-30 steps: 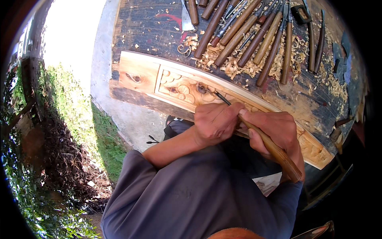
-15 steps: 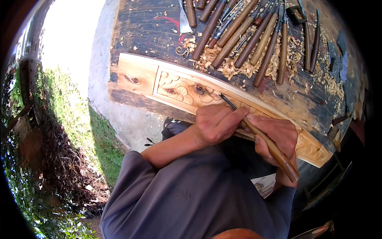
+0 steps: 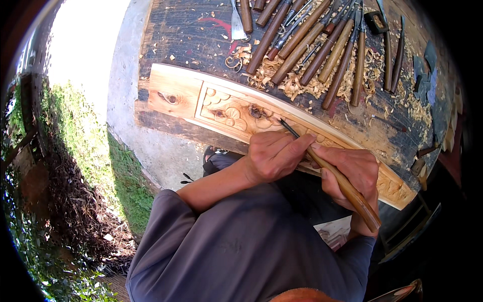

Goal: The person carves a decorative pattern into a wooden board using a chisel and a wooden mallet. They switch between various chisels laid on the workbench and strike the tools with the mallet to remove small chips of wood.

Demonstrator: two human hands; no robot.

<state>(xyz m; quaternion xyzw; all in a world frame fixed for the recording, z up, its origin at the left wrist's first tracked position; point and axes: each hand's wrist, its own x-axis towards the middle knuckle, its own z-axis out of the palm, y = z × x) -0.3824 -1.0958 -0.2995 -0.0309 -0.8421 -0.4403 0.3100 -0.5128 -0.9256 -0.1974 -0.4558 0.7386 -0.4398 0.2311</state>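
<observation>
A long pale wooden board (image 3: 181,85) with carved rounded shapes and dark knots lies along the near edge of the workbench. Across it slants a carving gouge (image 3: 347,187) with a brown wooden handle, its dark blade tip touching the carved area just right of the middle knot. My left hand (image 3: 275,156) is closed round the gouge's front part, resting on the board. Farther back on the handle, my right hand (image 3: 352,171) grips it with the thumb along its near side. The handle's butt sticks out past my right hand. Both hands cover part of the carving.
Several wooden-handled carving tools (image 3: 302,55) lie side by side at the bench's far side among curled wood shavings (image 3: 292,88). A broad flat chisel blade (image 3: 237,25) lies left of them. Dark flat pieces (image 3: 425,73) rest at the right. Grass (image 3: 128,181) borders the concrete at left.
The view has shifted slightly. Both hands keep their hold on the gouge, and its tip stays at nearly the same spot on the board.
</observation>
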